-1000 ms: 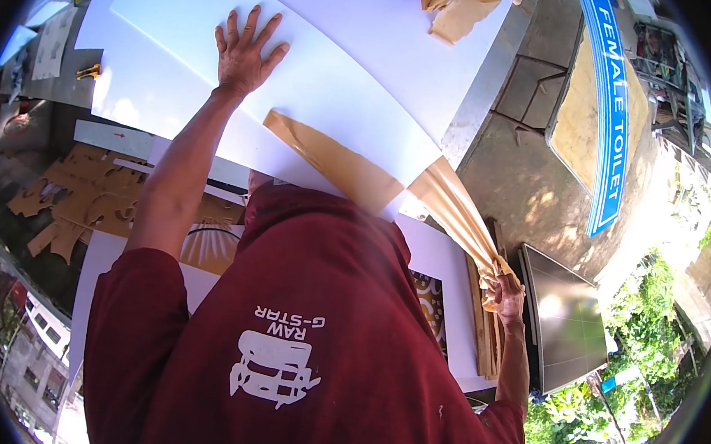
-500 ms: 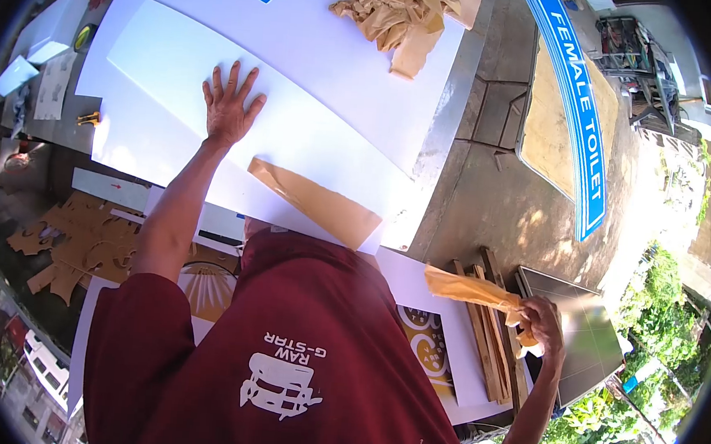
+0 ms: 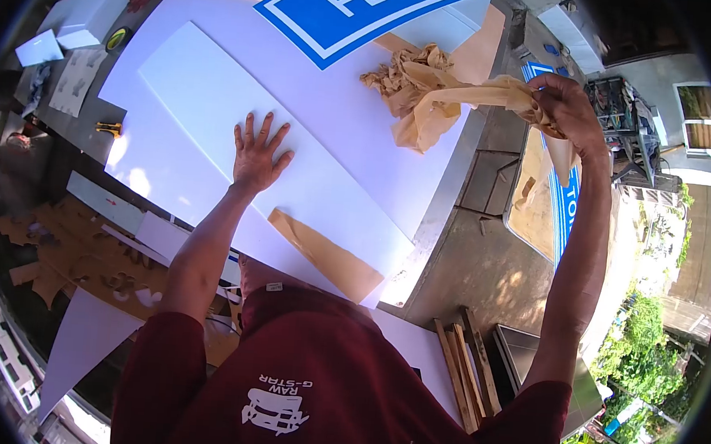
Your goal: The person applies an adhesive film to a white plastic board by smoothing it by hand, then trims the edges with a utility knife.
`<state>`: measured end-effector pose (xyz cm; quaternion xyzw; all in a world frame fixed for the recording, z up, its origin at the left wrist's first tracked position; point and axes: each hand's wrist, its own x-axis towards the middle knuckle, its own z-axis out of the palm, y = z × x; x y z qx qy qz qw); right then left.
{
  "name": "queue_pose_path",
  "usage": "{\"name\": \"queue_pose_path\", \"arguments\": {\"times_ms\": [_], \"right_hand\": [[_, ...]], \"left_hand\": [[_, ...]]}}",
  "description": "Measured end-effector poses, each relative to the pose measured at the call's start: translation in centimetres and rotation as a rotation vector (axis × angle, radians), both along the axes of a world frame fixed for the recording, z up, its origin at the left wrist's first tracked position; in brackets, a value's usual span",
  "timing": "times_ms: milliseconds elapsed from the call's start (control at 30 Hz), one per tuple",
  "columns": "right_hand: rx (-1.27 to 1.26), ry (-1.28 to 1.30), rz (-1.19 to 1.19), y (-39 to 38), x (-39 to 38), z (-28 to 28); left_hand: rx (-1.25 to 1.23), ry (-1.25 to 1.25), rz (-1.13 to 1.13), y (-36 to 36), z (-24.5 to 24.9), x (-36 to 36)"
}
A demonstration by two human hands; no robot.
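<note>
My left hand lies flat with fingers spread on a long white panel, which rests on a larger white sheet. A flat piece of brown paper sits at the panel's near edge. Out to the right, my right hand is raised and closed on a crumpled strip of brown paper. That strip stretches leftward to a crumpled heap of brown paper on the white sheet and partly overlaps it.
A blue sign lies at the far edge; another blue sign leans at the right beside a tan board. A yellow cutter is at the left. Wooden strips and cut cardboard are lower down.
My right hand has risen from the lower right to beside the crumpled heap, still holding brown paper. My left hand remains on the panel, and the view has shifted.
</note>
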<state>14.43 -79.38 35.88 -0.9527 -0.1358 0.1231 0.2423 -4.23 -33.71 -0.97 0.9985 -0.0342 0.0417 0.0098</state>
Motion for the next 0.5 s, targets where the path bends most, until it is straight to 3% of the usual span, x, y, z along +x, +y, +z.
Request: {"name": "queue_pose_path", "arguments": {"times_ms": [67, 100, 167, 200, 267, 333, 467, 500], "right_hand": [[-0.27, -0.346, -0.033, 2.2, 4.3, -3.4], [-0.325, -0.37, -0.111, 4.0, 6.1, -5.5], [-0.325, -0.396, -0.273, 9.3, 7.0, -10.3], [-0.247, -0.617, -0.226, 11.4, 6.4, -13.7], [-0.208, -0.521, -0.23, 14.5, 5.3, -20.1], [-0.18, -0.721, -0.179, 14.3, 5.2, -26.3], [-0.228, -0.807, -0.129, 13.9, 6.5, -27.9], [-0.138, -0.585, -0.149, 13.5, 8.0, -27.0]], "left_hand": [[-0.049, -0.034, -0.01, 0.0, 0.1, 0.0], [-0.073, -0.049, -0.014, 0.0, 0.1, 0.0], [-0.126, -0.097, -0.023, 0.1, -0.1, 0.0], [-0.143, -0.102, -0.025, 0.1, 0.0, 0.0], [-0.173, -0.115, -0.025, 0.0, 0.2, 0.1], [-0.197, -0.097, -0.024, -0.1, 0.7, 0.0], [-0.187, -0.077, -0.017, 0.0, 0.7, -0.1], [-0.179, -0.07, -0.011, -0.1, 0.8, 0.0]]}}
